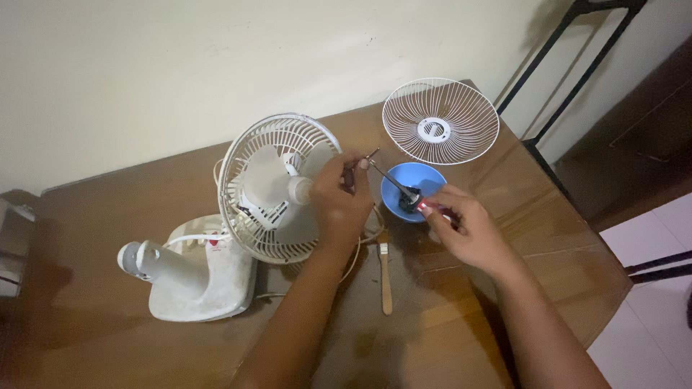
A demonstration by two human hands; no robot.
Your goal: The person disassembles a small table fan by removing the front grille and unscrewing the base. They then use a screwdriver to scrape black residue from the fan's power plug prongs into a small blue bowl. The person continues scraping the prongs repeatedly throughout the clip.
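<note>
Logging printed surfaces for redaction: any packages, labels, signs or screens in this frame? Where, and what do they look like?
No packages, signs or screens.
Small red mark or sticker: on the white plastic base of the desk fan, left on the brown wooden table; too blurred to tell more.
Small red-and-white tube-like item: in the right hand, at the round blue bowl; possibly labelled, unclear.

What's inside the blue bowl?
Inside the blue bowl sits a small dark part, with a thin metal tool reaching into it. The right hand covers the bowl's near edge, hiding anything there.
</note>
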